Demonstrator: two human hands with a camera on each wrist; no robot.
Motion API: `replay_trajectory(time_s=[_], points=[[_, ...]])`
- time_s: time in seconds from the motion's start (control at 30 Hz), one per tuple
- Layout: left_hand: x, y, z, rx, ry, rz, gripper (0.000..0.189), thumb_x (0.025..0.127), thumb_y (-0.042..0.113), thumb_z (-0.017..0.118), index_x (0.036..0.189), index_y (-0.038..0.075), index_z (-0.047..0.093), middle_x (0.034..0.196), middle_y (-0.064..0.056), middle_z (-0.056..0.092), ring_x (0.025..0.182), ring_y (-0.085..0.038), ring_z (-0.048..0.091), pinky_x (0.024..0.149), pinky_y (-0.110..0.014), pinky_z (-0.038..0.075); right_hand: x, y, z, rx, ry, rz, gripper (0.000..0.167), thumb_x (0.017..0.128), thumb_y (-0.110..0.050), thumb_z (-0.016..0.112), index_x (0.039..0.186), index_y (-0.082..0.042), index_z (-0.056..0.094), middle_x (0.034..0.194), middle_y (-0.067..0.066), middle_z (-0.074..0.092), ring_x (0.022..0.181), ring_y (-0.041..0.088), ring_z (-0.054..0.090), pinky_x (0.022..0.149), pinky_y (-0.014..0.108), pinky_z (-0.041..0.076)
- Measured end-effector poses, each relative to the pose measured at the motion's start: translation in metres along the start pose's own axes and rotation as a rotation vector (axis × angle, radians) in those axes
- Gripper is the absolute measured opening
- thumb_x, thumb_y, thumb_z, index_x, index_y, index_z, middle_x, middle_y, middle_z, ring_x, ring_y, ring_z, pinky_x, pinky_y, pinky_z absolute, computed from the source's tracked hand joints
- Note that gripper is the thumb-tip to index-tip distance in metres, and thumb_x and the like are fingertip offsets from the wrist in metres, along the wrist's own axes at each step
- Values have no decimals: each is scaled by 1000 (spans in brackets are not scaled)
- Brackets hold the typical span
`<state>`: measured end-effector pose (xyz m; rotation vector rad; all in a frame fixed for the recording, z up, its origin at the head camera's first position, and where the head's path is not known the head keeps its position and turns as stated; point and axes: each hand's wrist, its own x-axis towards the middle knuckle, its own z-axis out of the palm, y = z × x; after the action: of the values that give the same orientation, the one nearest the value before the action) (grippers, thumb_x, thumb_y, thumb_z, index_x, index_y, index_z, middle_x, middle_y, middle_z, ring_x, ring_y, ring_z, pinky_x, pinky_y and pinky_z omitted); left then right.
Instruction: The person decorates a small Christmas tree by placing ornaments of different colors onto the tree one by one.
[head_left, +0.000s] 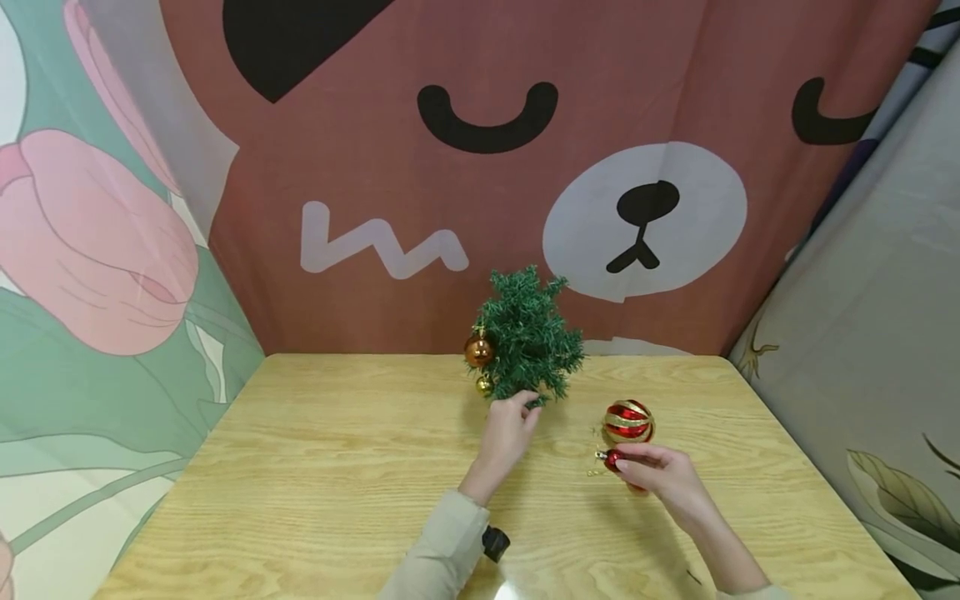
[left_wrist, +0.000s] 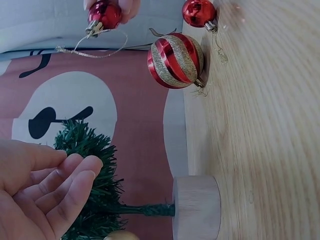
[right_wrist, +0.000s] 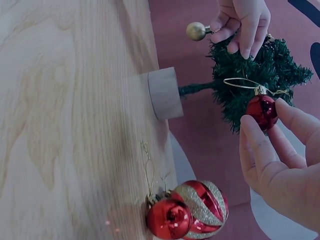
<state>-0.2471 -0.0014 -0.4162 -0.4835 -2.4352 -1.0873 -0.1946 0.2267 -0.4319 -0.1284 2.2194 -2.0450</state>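
Observation:
My right hand (head_left: 671,483) pinches a small shiny red Christmas ball (right_wrist: 261,111) between thumb and fingers. A thin gold string loop (right_wrist: 239,82) extends from its metal cap. In front of it stands a small green artificial Christmas tree (head_left: 528,333) on a round wooden base (right_wrist: 165,93). At the tree's lower front, my left hand (head_left: 510,433) has thumb and index finger together on a branch tip, the other fingers loosely bent. An orange-brown ball (head_left: 479,350) and a smaller gold ball (head_left: 484,386) hang on the tree's left side.
A larger red ball with gold glitter stripes (head_left: 628,421) lies on the wooden table (head_left: 322,467), right of the tree. Beside it rests another small red ball (right_wrist: 170,218), mostly covered by my right hand in the head view. Printed curtains (head_left: 375,308) enclose the table.

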Motion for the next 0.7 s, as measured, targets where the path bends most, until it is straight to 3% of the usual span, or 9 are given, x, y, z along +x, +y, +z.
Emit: replay_trajectory(time_s=[0.2,0.53,0.7], points=[[0,-1,1,-2,1,-11,17,83,7,63,98,0,66,66,-7,64,42,-1,48,38,-11,35,6,-3,8,31,3,5,29,81,-3,64,106,10,58,88,2,66,80,12,62,70,27,50],[1,-1,0,4,9,-5,18,81,6,64,98,0,66,67,-7,64,44,-2,50,39,-10,36,13,-7,14,102,-46,-11,21,83,-2,61,104,1,62,91,1,65,82,13,63,72,27,50],[1,-2,-1,15,8,-1,18,81,7,64,98,0,66,67,-6,64,43,-2,49,38,-10,35,17,-8,18,114,-37,-16,30,83,0,60,110,12,55,94,4,64,83,13,63,75,30,49]])
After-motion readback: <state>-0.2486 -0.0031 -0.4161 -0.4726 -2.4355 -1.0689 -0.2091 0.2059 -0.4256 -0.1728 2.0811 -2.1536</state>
